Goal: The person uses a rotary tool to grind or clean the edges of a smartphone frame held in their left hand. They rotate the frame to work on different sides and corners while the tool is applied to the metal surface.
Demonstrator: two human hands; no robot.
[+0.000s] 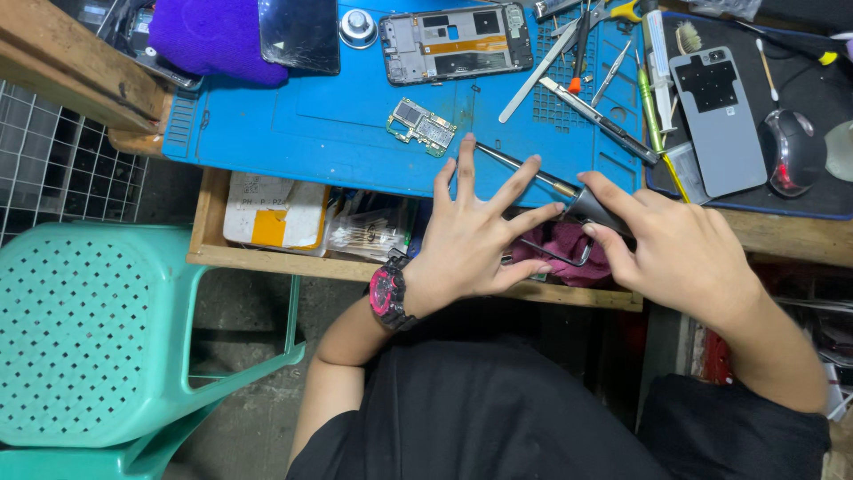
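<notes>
Blue mat (293, 124): right hand (684, 253) is gripping screwdriver (542, 182), left hand (471, 236) is hovering splayed, empty; tip is risking scratching board (422, 127)

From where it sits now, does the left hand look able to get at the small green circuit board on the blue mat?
Probably yes. The left hand is open with fingers spread, and the circuit board lies just beyond its fingertips on the blue mat, with bare mat between them.
</notes>
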